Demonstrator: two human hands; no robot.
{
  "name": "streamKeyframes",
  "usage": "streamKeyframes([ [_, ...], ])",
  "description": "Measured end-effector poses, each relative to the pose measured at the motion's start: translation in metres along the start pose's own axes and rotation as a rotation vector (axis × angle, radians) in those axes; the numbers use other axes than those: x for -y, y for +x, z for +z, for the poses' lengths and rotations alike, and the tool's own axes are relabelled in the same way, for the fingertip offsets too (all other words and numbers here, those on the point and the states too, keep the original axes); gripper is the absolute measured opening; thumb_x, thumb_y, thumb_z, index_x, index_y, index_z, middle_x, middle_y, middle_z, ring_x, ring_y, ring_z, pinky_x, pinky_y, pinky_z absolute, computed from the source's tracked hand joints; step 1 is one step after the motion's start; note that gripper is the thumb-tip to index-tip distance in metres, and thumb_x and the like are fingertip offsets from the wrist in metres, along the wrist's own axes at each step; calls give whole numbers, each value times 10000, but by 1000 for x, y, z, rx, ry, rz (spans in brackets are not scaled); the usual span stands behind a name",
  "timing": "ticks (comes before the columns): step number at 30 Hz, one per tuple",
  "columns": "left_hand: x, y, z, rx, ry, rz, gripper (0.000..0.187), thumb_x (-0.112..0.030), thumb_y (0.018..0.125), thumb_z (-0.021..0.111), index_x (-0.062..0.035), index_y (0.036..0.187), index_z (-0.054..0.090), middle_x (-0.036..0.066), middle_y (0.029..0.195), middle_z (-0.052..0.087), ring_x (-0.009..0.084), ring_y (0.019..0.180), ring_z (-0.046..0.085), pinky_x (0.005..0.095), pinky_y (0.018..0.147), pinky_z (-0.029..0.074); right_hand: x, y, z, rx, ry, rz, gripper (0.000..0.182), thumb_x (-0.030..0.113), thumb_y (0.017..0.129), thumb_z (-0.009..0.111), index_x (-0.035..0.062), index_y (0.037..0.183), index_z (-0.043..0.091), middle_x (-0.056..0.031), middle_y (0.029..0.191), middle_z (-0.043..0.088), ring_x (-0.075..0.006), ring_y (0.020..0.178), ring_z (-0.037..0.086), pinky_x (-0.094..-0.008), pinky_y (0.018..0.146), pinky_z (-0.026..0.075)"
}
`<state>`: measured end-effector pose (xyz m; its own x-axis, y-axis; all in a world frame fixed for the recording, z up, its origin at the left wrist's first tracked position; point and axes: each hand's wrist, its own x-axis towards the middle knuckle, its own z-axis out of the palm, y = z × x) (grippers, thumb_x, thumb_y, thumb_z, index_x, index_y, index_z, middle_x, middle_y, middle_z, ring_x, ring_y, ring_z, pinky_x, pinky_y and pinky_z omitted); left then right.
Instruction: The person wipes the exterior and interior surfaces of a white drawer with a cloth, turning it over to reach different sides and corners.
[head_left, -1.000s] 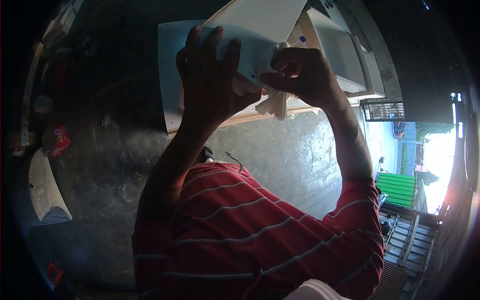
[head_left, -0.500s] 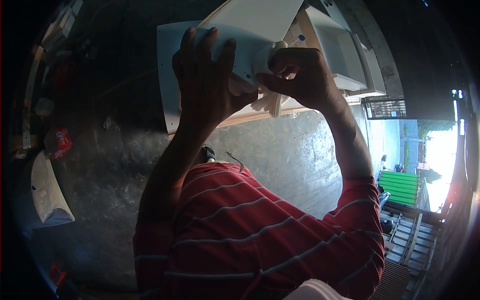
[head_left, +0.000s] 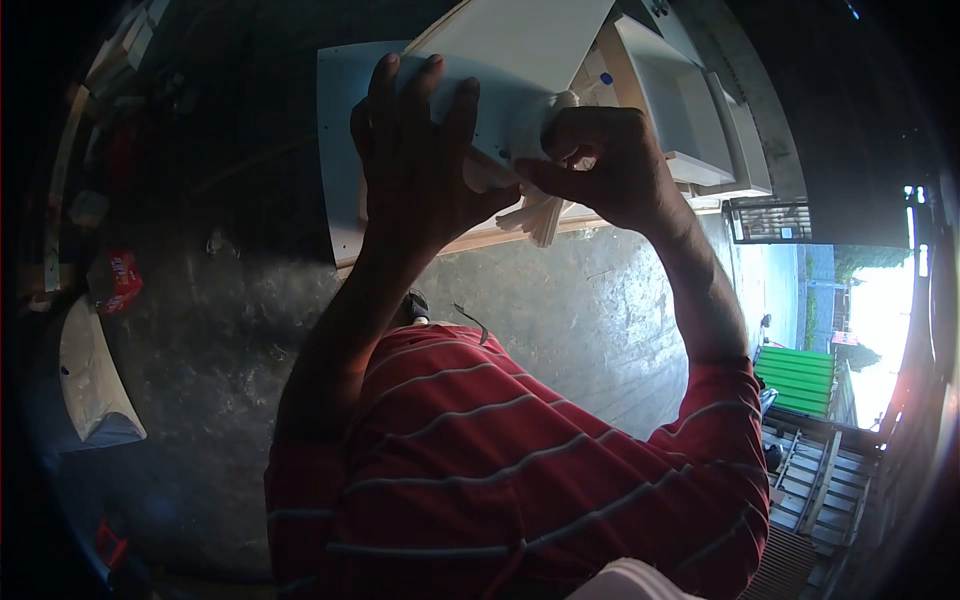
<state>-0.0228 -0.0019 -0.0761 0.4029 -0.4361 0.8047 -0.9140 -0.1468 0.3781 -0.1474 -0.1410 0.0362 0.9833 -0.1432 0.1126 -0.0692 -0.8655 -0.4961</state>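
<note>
My left hand [head_left: 420, 165] lies with its fingers spread on a pale panel [head_left: 345, 110], the thumb reaching toward the panel's lower corner. Close by on the right, my right hand [head_left: 605, 165] is closed on a bunched whitish cloth [head_left: 543, 215], whose folds hang below the fingers. Part of the cloth also shows above the thumb, against the panel. Small dark holes or dots mark the panel near its corner. A larger white panel [head_left: 520, 40] rises behind it. The exact grip of the right fingertips is hidden.
A white drawer-like box [head_left: 665, 90] with wooden edges stands at upper right. On the floor at left are a red packet [head_left: 122, 282] and a curved pale piece [head_left: 95, 385]. A green corrugated panel [head_left: 797, 380] shows at right, beside a metal rack [head_left: 805, 480].
Both hands have shifted very slightly down and right in view. The hanging end of the cloth has moved a little. Both hands keep nearly the same pose.
</note>
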Motion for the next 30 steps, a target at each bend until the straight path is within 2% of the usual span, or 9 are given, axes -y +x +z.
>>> streamKeyframes([
  [4,1,-1,3,-37,-10,26,955,-585,509,861,-89,1262,544,199,1361,429,459,1361,299,594,982,328,-4,4,1,-77,-12,10,202,215,784,815,41,774,713,-58,730,695,-141,680,689,-266,624,559],
  [11,0,-1,2,-11,-11,7,965,-587,501,865,-92,1264,542,201,1358,427,458,1360,300,590,981,332,3,2,0,-55,1,-13,180,196,801,797,40,769,714,-55,735,696,-136,671,688,-269,621,559],
  [13,1,0,2,-12,-9,9,968,-581,496,868,-92,1265,542,202,1358,424,457,1362,298,588,981,333,5,1,0,-11,0,-23,194,167,799,809,10,805,695,-66,810,694,-144,751,701,-271,695,576],
  [16,1,1,0,10,-2,2,968,-574,491,872,-88,1261,542,200,1355,427,458,1362,297,588,979,333,0,4,1,-60,-4,-64,175,188,811,788,37,772,710,-49,736,696,-133,664,687,-266,613,559],
  [20,2,0,2,-5,7,12,974,-574,492,871,-83,1264,537,201,1353,427,460,1361,297,590,980,333,2,4,1,-82,-11,-109,189,199,808,792,34,770,708,-55,735,696,-131,665,688,-260,607,557],
  [22,0,0,2,-2,1,6,978,-570,493,871,-81,1270,533,201,1356,426,459,1358,300,588,978,333,0,1,-1,-12,-12,5,190,153,794,811,7,801,690,-75,805,702,-151,742,703,-271,677,570],
  [26,2,1,2,-18,2,28,979,-582,505,861,-81,1277,527,200,1357,427,459,1355,307,588,977,332,3,3,-1,-43,-24,25,201,163,793,813,5,815,692,-73,807,703,-148,738,702,-271,661,566],
  [29,1,0,2,-13,5,9,976,-599,514,852,-84,1276,524,199,1354,431,460,1351,315,587,978,328,3,-1,1,-7,-42,-48,207,170,799,810,2,832,694,-71,803,701,-143,739,700,-272,659,567],
  [30,2,-1,2,-10,2,12,976,-606,518,848,-86,1277,523,199,1352,433,460,1351,316,588,975,331,2,1,3,-30,3,-36,196,185,798,805,20,793,700,-61,760,696,-135,694,690,-262,631,559],
])
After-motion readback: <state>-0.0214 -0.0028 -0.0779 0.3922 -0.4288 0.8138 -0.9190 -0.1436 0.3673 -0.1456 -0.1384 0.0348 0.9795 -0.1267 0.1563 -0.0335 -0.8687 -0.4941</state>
